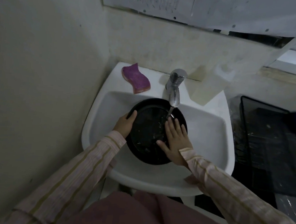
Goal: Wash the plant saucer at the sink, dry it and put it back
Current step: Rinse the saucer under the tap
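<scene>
Rinsing was under way: the saucer (149, 130) sat in the sink (206, 141) under the running tap (174, 89). My left hand (124, 125) gripped its rim, thumb curled over the edge; my right hand (175, 141) lay flat inside it, fingers spread. Drying and returning it were left, I judged. A sponge (136, 78) lay on the ledge, and a pale container (207, 87), perhaps soap, stood beside the tap. Nothing blocked me.

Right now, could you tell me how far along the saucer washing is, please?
Done: the black saucer is in the sink under the running tap. In hand: the left hand grips its rim while the right hand lies flat on the wet inside; the purple sponge sits on the ledge. Left: finishing the wash, drying it, putting it back.
</scene>
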